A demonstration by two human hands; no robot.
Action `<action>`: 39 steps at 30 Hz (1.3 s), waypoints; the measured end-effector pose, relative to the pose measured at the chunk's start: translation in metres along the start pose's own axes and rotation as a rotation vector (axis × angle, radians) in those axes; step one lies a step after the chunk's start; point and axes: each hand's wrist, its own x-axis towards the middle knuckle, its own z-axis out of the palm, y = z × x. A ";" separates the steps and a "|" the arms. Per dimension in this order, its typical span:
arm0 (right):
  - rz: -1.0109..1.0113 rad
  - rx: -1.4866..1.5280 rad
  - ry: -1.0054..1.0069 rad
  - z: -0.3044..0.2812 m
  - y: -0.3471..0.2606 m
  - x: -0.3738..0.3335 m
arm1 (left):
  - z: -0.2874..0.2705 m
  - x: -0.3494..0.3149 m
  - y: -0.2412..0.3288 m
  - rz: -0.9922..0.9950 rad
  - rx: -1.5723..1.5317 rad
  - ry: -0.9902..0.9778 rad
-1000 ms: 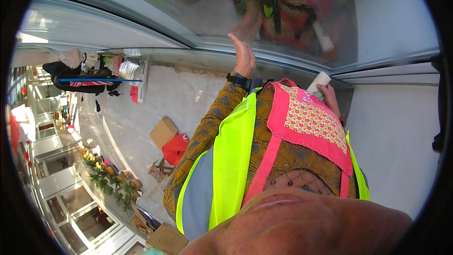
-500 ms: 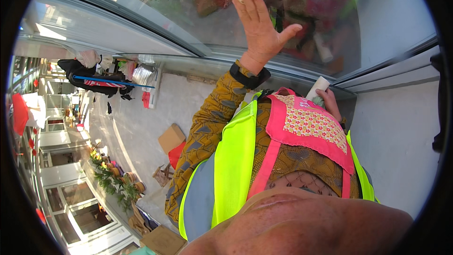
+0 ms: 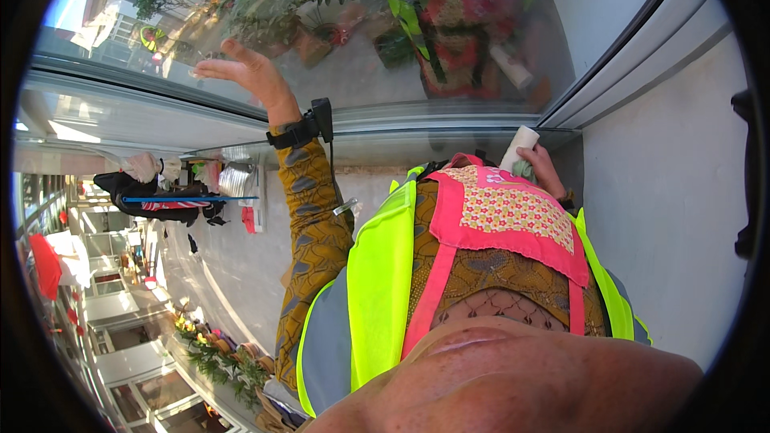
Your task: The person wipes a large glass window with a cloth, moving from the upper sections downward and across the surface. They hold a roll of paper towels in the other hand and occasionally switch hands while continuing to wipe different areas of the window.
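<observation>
My left hand (image 3: 249, 76) is raised at the window glass (image 3: 353, 72), fingers stretched out sideways and thumb apart. Its palm side faces the pane, and I cannot make out whether a wad lies under the fingers. Around that wrist is a black strap with a small box (image 3: 321, 119). At my right side, low by the window frame, my right hand (image 3: 545, 170) is closed around a white roll (image 3: 521, 147). A pale green crumpled cloth (image 3: 523, 170) shows between the hand and the roll. The pink flowered apron (image 3: 513, 212) partly hides this hand's surroundings.
Reflections of plants and a bright vest show in the glass. A white wall (image 3: 658, 192) stands close on my right. To the left are a blue pole (image 3: 192, 199) across a dark pile of cloth and a row of potted plants (image 3: 216, 353).
My left hand has swept left and slightly down along the glass, its fingers now pointing left. The crumpled pale wad seen earlier at its fingertips no longer shows clearly. My right hand keeps the roll.
</observation>
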 end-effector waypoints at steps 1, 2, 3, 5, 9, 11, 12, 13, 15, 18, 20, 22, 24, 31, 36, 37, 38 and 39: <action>-0.018 0.021 -0.022 0.001 -0.001 0.001 | 0.019 -0.013 0.024 0.112 -0.022 -0.017; -0.008 -0.012 -0.006 0.002 -0.002 0.004 | 0.041 -0.036 0.047 0.322 -0.017 -0.007; -0.010 -0.033 -0.010 0.003 -0.004 0.006 | 0.062 -0.064 0.067 0.419 0.027 -0.076; 0.003 -0.069 -0.011 0.006 -0.008 0.010 | 0.094 -0.142 0.092 0.604 0.153 -0.303; -0.019 -0.053 -0.128 0.010 -0.014 0.017 | 0.093 -0.253 0.071 1.054 0.146 -1.016; -0.021 -0.078 -0.096 0.011 -0.013 0.018 | 0.071 -0.267 0.045 1.167 0.156 -1.363; -0.063 -0.052 -0.111 0.011 -0.011 0.018 | 0.060 -0.266 0.037 1.073 0.038 -1.302; -0.035 -0.073 -0.084 0.011 -0.009 0.018 | 0.046 -0.260 0.031 0.988 -0.003 -1.299; -0.017 -0.046 -0.060 0.010 -0.005 0.017 | 0.021 -0.228 0.033 0.908 -0.057 -1.141; 0.071 0.052 -0.030 0.008 -0.001 0.016 | 0.016 -0.159 0.054 0.794 -0.035 -0.592; 0.049 0.008 -0.045 0.007 0.000 0.017 | 0.044 -0.124 0.069 0.689 -0.029 -0.399; 0.018 -0.011 -0.049 0.007 -0.002 0.019 | 0.072 -0.134 0.080 0.792 -0.061 -0.400; 0.012 -0.024 -0.068 0.008 -0.006 0.021 | 0.092 -0.173 0.078 0.852 0.034 -0.604; -0.066 -0.009 -0.109 0.013 -0.002 0.020 | 0.064 -0.258 0.039 0.877 -0.264 -1.399; 0.033 0.002 -0.064 0.009 0.007 0.019 | 0.059 -0.156 0.064 0.826 -0.316 -0.771; 0.025 0.000 -0.074 0.009 0.008 0.020 | 0.057 -0.145 0.070 0.869 -0.379 -0.694; 0.001 0.005 -0.078 0.008 0.007 0.021 | 0.058 -0.138 0.076 0.781 -0.358 -0.669; 0.010 -0.008 -0.067 0.009 0.006 0.022 | 0.055 -0.140 0.080 0.886 -0.324 -0.606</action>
